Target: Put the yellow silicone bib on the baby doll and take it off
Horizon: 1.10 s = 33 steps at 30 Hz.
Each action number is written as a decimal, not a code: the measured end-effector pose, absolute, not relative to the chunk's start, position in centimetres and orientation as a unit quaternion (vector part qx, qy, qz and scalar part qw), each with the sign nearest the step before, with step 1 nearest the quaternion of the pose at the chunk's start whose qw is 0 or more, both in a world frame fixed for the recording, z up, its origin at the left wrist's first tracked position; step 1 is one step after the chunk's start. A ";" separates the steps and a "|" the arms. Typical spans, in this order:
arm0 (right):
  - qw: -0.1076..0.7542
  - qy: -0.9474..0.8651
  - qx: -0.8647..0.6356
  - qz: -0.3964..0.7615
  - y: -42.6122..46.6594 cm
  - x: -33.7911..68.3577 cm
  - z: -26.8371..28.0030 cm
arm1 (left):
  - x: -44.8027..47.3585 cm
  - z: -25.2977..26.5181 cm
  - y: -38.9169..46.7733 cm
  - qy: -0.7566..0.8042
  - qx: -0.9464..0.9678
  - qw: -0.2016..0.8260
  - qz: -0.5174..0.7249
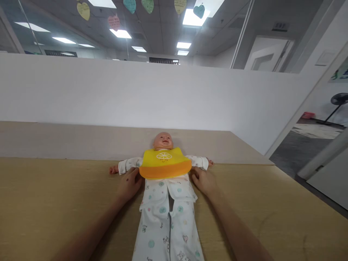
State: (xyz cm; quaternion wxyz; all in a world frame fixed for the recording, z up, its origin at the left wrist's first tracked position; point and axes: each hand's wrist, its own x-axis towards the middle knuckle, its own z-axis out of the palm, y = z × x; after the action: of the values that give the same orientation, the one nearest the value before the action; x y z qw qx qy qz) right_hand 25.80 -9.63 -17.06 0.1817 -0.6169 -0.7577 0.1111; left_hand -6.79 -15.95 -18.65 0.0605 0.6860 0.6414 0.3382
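A baby doll point(163, 141) lies on its back, head at the far end and arms spread out to both sides. It wears a white patterned top point(156, 190) and matching trousers point(153, 232). Over its chest lies a yellow bib point(176, 156) with an orange lower pocket and a white citrus-slice print. My left hand point(132, 185) is closed at the bib's lower left corner, below the doll's arm. At the opposite lower corner, my right hand point(203, 181) has its fingers curled in against the bib's edge. The fingertips of both hands are partly hidden.
The wooden tabletop point(67, 203) meets a paler strip point(67, 141) in front of a white partition point(122, 94). Glass with heart-shaped paper notes point(83, 11) rises above it. At the right are a doorway and a black fan point(339, 98).
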 end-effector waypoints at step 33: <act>0.089 -0.667 -0.735 0.080 -9.7 24.1 -15.9 | -6.2 -18.1 -16.4 0.710 0.667 0.013 0.227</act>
State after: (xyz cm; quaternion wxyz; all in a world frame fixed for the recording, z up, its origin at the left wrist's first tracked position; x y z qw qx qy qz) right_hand 24.14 -9.66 -15.90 0.0894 -0.7352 -0.6672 0.0797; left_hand -6.17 -16.39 -18.06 0.0135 0.6667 0.7097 0.2274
